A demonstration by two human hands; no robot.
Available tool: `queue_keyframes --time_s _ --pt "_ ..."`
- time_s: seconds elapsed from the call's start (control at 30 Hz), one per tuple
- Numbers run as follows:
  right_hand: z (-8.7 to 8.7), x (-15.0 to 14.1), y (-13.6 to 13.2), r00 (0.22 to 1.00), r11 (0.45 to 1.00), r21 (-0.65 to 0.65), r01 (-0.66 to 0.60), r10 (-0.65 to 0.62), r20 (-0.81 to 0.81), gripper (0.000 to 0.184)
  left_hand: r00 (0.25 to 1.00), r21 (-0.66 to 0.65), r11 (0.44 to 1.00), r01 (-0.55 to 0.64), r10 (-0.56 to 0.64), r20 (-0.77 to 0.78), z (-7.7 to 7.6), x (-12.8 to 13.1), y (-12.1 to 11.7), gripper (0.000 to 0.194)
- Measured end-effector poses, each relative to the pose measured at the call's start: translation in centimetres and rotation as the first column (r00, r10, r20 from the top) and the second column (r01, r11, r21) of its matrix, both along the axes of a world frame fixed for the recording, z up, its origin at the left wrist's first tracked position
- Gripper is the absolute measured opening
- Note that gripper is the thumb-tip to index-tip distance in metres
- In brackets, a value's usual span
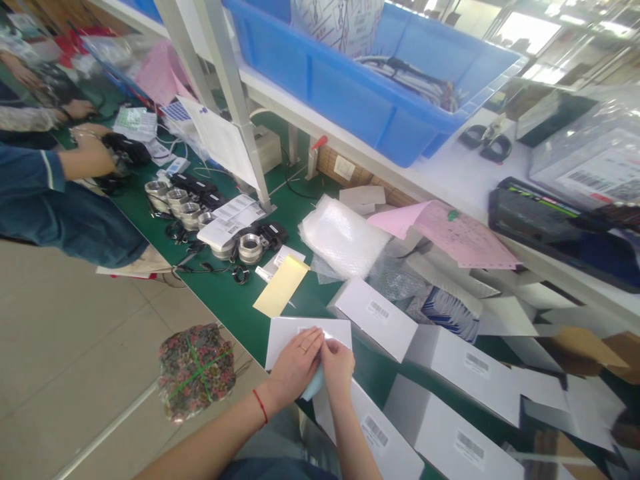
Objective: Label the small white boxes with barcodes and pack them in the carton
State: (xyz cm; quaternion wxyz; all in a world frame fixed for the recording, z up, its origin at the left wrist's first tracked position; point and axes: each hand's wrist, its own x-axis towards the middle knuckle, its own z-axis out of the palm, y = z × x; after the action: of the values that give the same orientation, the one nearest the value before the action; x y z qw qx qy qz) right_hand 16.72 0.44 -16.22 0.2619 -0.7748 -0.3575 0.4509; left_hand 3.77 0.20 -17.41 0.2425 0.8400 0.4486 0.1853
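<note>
White box [281,337] at the near edge of a green bench [244,312]

Left hand [299,363]: laid over the box, fingers straight and close together, a ring on one finger and a red cord [261,407] at the wrist. Right hand [339,365]: fingers bent inward, tips meeting the left fingertips over the box; whether they pinch anything cannot be told. Pale blue piece [314,385]: below the hands, partly covered by them; material unclear.

Right of the box: several further white boxes, one [375,319] just beside it, bearing barcode labels. Beyond the box: yellow paper [281,287]; metal rings with black fittings, one ring [250,249] nearest the paper; clear wrapping [345,237]; pink sheet [445,232].

Shelf above: blue bin [340,90] containing cables [415,77]. Floor side: stool with patterned cushion [197,373]. Far left: a co-worker's blue sleeve [30,173].
</note>
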Motion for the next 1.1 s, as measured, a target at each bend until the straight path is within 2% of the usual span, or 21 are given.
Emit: queue_keyframes --time_s 0.13,0.27,0.37,0.47,0.57,0.63,0.73,0.87,1.0,1.1 --pt "-0.7 0.6 -1.4 0.988 0.998 -0.028 -0.053 0.048 -0.147 0.039 0.998 -0.034 0.999 0.02 -0.022 -0.059 0.3 -1.1 -0.2 0.051" --pt "-0.5 1.3 -4.3 0.951 0.99 -0.074 -0.117 0.091 -0.296 0.035 0.993 -0.069 0.996 0.061 -0.068 -0.1 0.7 -3.6 -0.8 0.07" --pt "0.3 1.9 -6.6 0.929 0.984 -0.095 -0.154 0.111 -0.352 0.026 0.986 -0.067 0.994 0.084 -0.092 -0.136 0.8 -4.5 -0.9 0.068" --pt "1.2 2.6 -8.2 0.907 0.98 -0.083 -0.181 0.134 -0.399 0.019 0.977 -0.053 0.991 0.121 -0.128 -0.17 0.8 -3.9 -0.7 0.058" --pt "1.8 3.9 -8.7 0.881 0.987 -0.059 -0.148 0.105 -0.462 0.016 0.958 -0.041 0.975 0.219 -0.222 -0.182 0.4 -3.1 -0.7 0.055" --pt "2.1 5.2 -8.5 0.878 0.998 -0.04 -0.043 0.019 -0.479 0.023 0.949 -0.032 0.968 0.249 -0.25 -0.19 0.1 -3.2 -0.9 0.057" --pt "2.7 7.3 -8.0 0.873 0.992 -0.019 0.122 -0.117 -0.473 0.031 0.962 0.008 0.984 0.178 -0.172 -0.213 -0.3 -4.4 -1.2 0.057" --pt "3.6 8.7 -7.4 0.826 0.973 -0.046 0.225 -0.215 -0.521 0.026 0.968 0.05 0.998 0.031 -0.017 -0.251 -0.2 -6.3 -1.4 0.052" --pt "3.4 8.0 -6.2 0.779 0.94 -0.033 0.339 -0.301 -0.55 0.03 0.976 0.052 0.993 -0.107 0.115 -0.187 0.4 -7.2 -1.4 0.046" --pt "2.7 6.5 -4.0 0.788 0.926 0.035 0.376 -0.3 -0.537 0.036 0.968 0.047 0.973 -0.227 0.23 -0.102 0.9 -7.9 -1.4 0.044"
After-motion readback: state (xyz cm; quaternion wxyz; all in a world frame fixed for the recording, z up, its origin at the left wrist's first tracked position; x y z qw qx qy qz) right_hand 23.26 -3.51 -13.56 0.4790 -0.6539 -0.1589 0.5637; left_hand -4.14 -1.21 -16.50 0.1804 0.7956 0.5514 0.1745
